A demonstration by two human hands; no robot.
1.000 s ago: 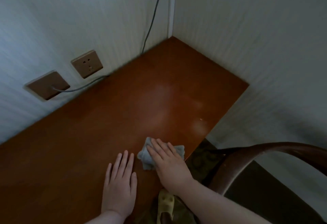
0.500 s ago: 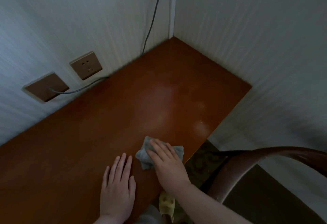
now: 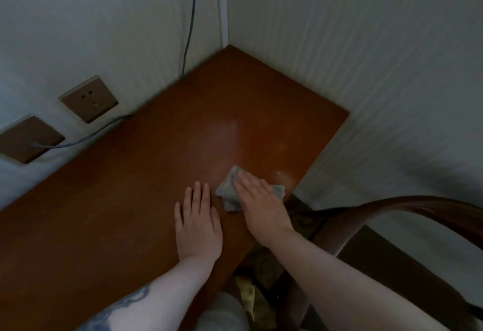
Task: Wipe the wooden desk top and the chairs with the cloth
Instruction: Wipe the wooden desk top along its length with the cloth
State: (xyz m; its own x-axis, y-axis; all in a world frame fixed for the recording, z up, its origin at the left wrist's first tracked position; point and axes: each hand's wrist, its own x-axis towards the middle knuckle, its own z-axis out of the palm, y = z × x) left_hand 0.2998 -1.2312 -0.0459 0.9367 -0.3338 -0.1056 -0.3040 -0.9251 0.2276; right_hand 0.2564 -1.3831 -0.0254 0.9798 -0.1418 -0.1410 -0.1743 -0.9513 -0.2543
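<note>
The right hand (image 3: 261, 207) lay flat on the cloth (image 3: 228, 192), fingers straight and together, pressing it onto the wooden desk top (image 3: 156, 152) rather than curling round it. The grey cloth was crumpled, part of it hidden under the palm, and it sat close to the desk's near edge toward the right end. Just beside it, the left hand (image 3: 197, 222) rested palm down on the bare wood, fingers straight and slightly apart, gripping nothing. A pale sheen showed on the wood beyond the cloth. The desk filled a corner between 2 white walls. On the left wall were 2 brown wall sockets (image 3: 87, 99), with a cable (image 3: 86, 137) leaving the lower plate. To the right, the curved back of a dark wooden chair (image 3: 392, 205) stood beside the desk edge.
</note>
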